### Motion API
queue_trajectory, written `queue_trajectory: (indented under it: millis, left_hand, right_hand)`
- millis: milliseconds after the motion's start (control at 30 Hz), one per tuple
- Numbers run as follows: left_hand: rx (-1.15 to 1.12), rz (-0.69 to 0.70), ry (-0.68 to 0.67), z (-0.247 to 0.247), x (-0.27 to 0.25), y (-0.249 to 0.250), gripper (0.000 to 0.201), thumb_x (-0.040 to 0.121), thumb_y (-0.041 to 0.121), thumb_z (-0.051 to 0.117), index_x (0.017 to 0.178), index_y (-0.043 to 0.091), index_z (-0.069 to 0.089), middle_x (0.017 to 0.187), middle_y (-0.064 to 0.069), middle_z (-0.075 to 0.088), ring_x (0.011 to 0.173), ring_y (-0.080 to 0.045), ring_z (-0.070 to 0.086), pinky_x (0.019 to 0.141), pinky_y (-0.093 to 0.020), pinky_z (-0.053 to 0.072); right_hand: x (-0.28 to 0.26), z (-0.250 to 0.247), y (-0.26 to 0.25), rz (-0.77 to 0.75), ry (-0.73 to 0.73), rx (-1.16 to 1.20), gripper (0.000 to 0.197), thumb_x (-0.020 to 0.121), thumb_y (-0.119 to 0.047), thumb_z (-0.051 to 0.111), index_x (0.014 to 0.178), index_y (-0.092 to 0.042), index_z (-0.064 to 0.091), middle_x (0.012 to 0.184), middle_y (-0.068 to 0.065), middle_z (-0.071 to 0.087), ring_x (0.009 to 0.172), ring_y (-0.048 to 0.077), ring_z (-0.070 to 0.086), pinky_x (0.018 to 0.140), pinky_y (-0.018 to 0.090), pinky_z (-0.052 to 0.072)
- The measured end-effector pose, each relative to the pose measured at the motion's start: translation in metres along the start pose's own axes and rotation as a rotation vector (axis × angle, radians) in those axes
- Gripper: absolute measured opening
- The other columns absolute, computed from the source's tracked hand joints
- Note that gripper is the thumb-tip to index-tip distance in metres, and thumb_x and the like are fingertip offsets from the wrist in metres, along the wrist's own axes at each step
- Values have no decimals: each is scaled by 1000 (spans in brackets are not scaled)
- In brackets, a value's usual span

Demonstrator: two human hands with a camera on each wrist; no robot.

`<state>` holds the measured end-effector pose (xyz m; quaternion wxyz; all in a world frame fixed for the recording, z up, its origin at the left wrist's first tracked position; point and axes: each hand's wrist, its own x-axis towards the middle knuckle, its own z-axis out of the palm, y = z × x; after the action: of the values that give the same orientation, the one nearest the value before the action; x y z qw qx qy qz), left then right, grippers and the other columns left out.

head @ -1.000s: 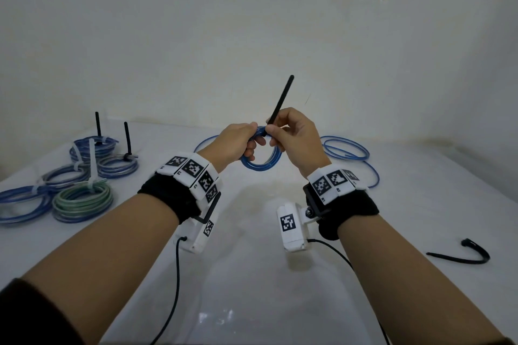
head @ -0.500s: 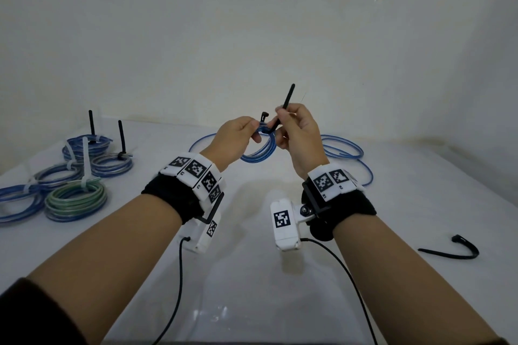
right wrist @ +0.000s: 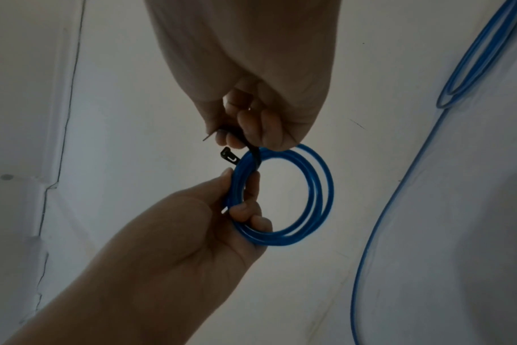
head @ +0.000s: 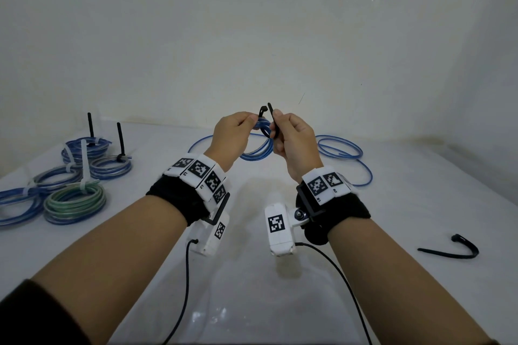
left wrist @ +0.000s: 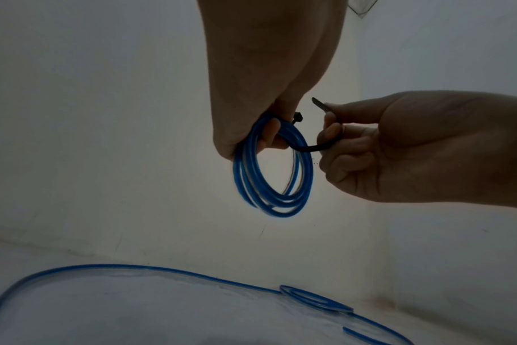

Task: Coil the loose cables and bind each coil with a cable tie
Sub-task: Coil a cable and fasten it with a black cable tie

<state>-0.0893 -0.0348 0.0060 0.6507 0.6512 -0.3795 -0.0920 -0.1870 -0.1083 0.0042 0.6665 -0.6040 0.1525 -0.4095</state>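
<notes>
So the left hand is pinching the blue coil up in the air over the table, and the right hand is gripping the black cable tie that's looping under the strands. The tip is sitting just beside the head, not threaded yet. Risk here: the springy loops could be fanning out if that pinch is loosening, or the tip could be missing the slot. Compared to a second ago, the tail is bent way over toward the head instead of sticking straight up.
</notes>
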Motion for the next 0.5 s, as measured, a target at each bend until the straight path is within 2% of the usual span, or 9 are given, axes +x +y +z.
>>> queue_trajectory:
  millis: [233,300,400,500]
  left_hand:
    - [-17,-11,12,-1,2,-2,24,97,16,46,107,11,68,102,-3,66,89,-9,56,85,-24,41]
    - [-17,5,11,-1,2,-3,24,97,16,47,107,12,68,103,-3,67,86,-7,55,83,-24,40]
    - [-17,24,9,-2,3,-5,24,96,16,48,109,11,68,104,-3,67,76,1,52,74,-19,38]
    - [-8,38,10,-3,2,-8,25,96,15,49,111,11,68,103,-1,66,72,2,51,71,-16,38]
  right_hand:
    - [1,0,3,27,34,-34,16,93,-11,54,79,-8,60,61,4,52,38,7,33,44,20,26]
    - [2,0,3,33,33,-46,17,93,-11,54,77,-7,59,60,5,53,37,7,32,43,20,26]
    - [2,1,3,38,35,-57,18,92,-11,55,76,-7,59,59,5,53,37,7,33,43,20,27]
    - [2,1,4,37,40,-40,18,92,-10,55,76,-6,59,59,5,52,36,7,33,42,19,26]
